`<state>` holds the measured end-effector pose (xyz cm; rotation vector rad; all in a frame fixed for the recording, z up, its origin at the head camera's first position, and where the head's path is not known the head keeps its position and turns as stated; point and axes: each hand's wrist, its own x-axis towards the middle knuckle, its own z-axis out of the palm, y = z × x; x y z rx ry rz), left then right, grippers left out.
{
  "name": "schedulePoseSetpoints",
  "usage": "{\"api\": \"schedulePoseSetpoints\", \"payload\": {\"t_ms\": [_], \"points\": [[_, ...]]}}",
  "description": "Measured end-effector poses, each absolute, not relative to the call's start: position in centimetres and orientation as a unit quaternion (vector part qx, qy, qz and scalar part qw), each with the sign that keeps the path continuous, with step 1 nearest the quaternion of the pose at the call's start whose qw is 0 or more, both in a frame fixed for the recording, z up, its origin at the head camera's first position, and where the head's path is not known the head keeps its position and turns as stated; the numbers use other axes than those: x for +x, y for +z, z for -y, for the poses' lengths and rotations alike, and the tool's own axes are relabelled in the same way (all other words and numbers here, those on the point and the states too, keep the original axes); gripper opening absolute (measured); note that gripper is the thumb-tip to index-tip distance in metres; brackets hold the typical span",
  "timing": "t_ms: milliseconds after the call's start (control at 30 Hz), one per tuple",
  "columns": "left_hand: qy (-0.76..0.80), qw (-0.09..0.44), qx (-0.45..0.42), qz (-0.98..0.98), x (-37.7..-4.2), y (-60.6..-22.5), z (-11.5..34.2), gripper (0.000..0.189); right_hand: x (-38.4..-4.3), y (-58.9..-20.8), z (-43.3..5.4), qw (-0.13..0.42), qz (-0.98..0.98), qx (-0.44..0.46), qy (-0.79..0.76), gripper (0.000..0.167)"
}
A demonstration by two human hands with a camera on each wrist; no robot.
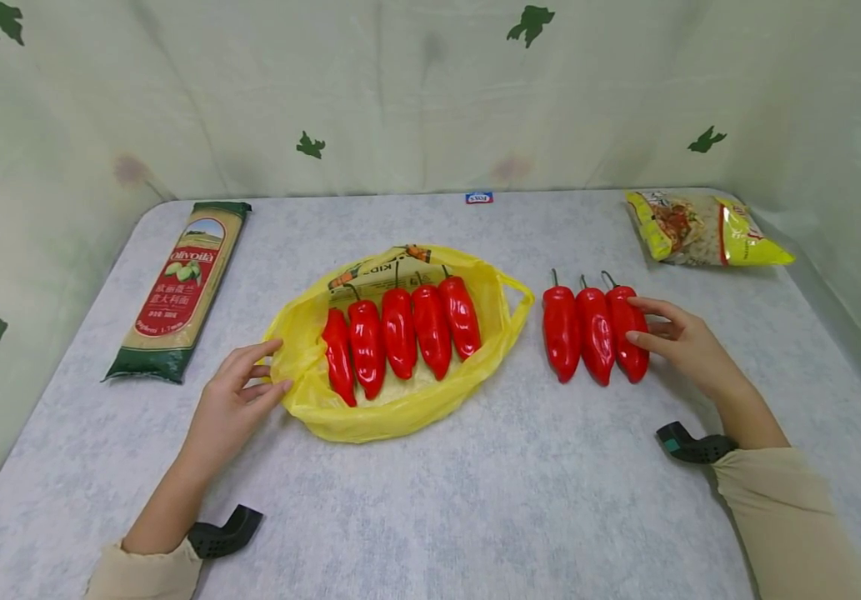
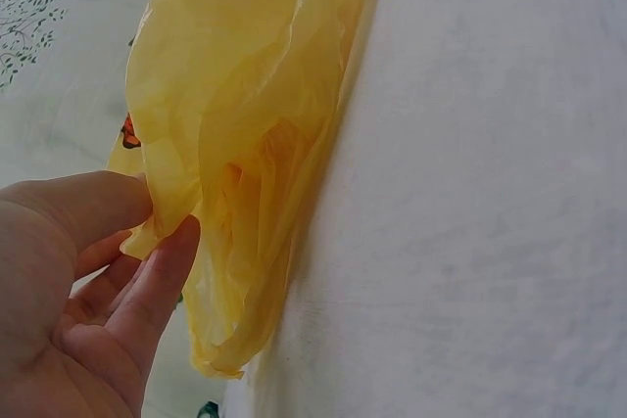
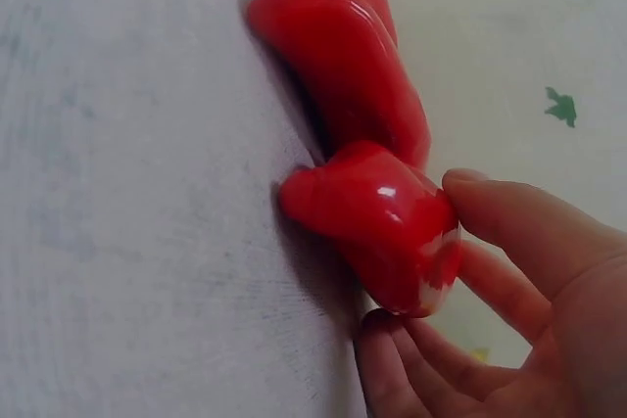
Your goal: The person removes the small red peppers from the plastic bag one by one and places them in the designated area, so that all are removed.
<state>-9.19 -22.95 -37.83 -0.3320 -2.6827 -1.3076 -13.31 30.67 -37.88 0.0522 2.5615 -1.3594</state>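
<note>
A yellow plastic bag lies with its mouth spread wide, several red chili peppers side by side in it, stems away from me. My left hand pinches the bag's left edge between thumb and fingers; the left wrist view shows the thin film between them. To the right of the bag, three more red peppers lie in a row on the table. Around the rightmost pepper are the thumb and fingers of my right hand, gripping its sides. In the right wrist view this pepper rests close against its neighbour.
A long pack of spaghetti lies at the left of the table. At the back right is a yellow and clear food packet. A small blue label sits at the back edge, before a pale curtain.
</note>
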Motion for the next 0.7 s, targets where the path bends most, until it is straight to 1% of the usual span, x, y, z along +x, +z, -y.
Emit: {"api": "schedulePoseSetpoints", "payload": {"t_ms": [200,300,400,600,700], "points": [[-0.436,0.066,-0.109,0.891,-9.3,-38.0,23.0,0.056,-13.3,-37.9,-30.8,0.116,-0.87,0.019,-0.479,0.061],[-0.435,0.067,-0.109,0.891,-9.2,-38.1,23.0,0.056,-13.3,-37.3,-30.3,0.098,-0.873,0.016,-0.478,0.061],[-0.437,0.066,-0.109,0.891,-9.2,-38.0,22.9,0.056,-13.0,-36.2,-29.3,0.055,-0.878,-0.004,-0.475,0.059],[-0.443,0.063,-0.109,0.888,-9.2,-37.8,22.9,0.055,-11.9,-33.0,-24.9,-0.066,-0.869,-0.106,-0.48,0.053],[-0.441,0.064,-0.108,0.889,-9.1,-37.8,22.9,0.055,-11.7,-31.9,-22.3,-0.096,-0.858,-0.159,-0.48,0.052]]}}
